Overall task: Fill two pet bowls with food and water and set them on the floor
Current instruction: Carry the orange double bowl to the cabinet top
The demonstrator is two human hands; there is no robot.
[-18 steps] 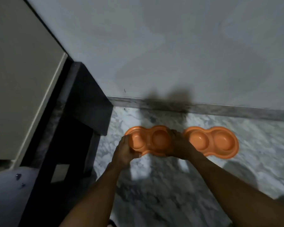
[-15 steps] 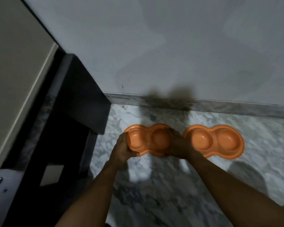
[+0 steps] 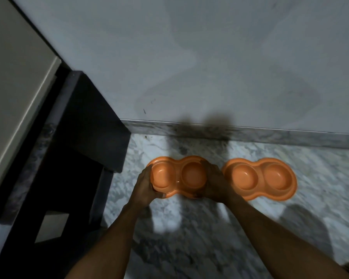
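Two orange double pet bowls are side by side near the wall. The left double bowl (image 3: pixel 177 176) is gripped at both ends: my left hand (image 3: pixel 144 187) holds its left end, my right hand (image 3: pixel 215 184) holds its right end. It is tilted slightly toward me, just above or on the marble floor (image 3: pixel 189 234); I cannot tell which. The right double bowl (image 3: pixel 260 178) lies flat on the floor, untouched. In the dim light all wells look orange inside, and no food or water can be made out.
A dark black stand or table (image 3: pixel 85 141) rises at the left, close to the held bowl, with a pale cabinet side (image 3: pixel 14 77) beyond it. A grey wall (image 3: pixel 210 57) and a marble skirting (image 3: pixel 270 135) run behind the bowls.
The view has shifted slightly. Both hands keep the same grip on the left bowl, which stays in about the same place beside the right bowl.
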